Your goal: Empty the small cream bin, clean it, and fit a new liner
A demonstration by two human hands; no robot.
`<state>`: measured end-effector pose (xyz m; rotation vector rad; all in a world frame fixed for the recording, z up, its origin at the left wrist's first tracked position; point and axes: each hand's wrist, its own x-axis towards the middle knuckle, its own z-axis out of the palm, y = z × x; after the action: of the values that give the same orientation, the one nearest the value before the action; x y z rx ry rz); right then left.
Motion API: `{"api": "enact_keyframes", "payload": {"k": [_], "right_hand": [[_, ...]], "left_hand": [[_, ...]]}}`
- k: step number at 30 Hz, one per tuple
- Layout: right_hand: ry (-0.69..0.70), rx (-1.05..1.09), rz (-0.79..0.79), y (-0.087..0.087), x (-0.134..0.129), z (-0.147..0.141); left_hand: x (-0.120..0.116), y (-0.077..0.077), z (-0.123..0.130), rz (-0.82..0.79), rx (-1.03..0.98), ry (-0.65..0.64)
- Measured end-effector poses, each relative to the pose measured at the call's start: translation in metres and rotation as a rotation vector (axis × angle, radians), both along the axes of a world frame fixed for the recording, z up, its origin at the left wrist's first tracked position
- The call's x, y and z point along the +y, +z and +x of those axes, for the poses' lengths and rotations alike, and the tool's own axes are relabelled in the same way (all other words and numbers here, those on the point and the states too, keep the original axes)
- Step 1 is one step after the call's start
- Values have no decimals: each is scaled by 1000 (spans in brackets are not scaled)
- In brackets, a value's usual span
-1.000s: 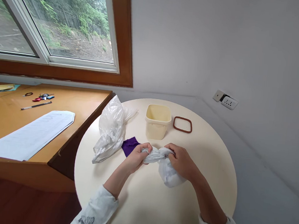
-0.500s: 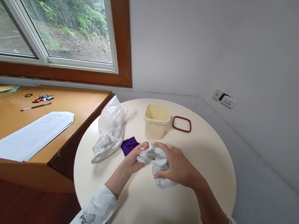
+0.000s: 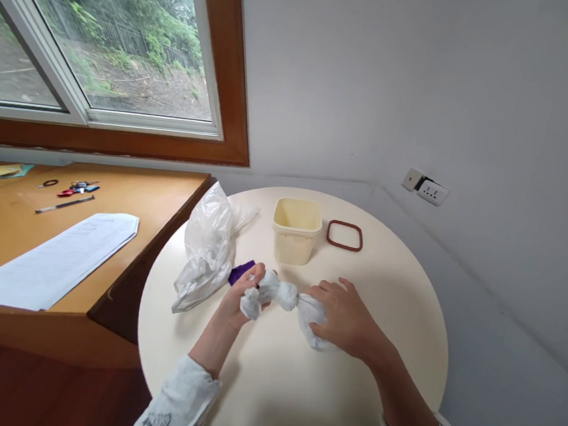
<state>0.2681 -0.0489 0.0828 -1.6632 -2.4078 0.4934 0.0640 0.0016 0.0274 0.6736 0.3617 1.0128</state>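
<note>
A white plastic bag [image 3: 287, 296], twisted and with a knot in its middle, stretches between my two hands over the round table. My left hand [image 3: 242, 297] is closed round its left end, and a bunched bit sticks out below the fingers. The looser right part of the bag is gripped by my right hand [image 3: 347, 318]. Behind my left hand lies a purple cloth [image 3: 240, 272], partly hidden. A cream square tub [image 3: 295, 241] stands open just beyond the bag.
On the cream table [image 3: 371, 395] a reddish-brown square ring [image 3: 360, 239] lies right of the tub. A crumpled clear plastic bag [image 3: 208, 246] lies at the left. Papers [image 3: 58, 258], a pen [image 3: 65, 205] and keys [image 3: 81, 187] rest on the wooden desk [image 3: 165, 195].
My hands have moved apart slightly, my left one to the left. The bag between them is drawn out straighter, and its knot now shows clearly. More of the purple cloth is covered.
</note>
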Motion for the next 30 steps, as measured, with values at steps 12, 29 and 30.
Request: {"api": "enact_keyframes", "payload": {"k": [12, 29, 30], "right_hand": [[28, 88, 208, -17, 3, -22], [-148, -110, 205, -27, 17, 7], [-189, -125, 228, -27, 19, 14]], "left_hand": [[-3, -5, 10, 0, 93, -62], [-7, 0, 10, -37, 77, -24], [-7, 1, 11, -42, 71, -29]]}}
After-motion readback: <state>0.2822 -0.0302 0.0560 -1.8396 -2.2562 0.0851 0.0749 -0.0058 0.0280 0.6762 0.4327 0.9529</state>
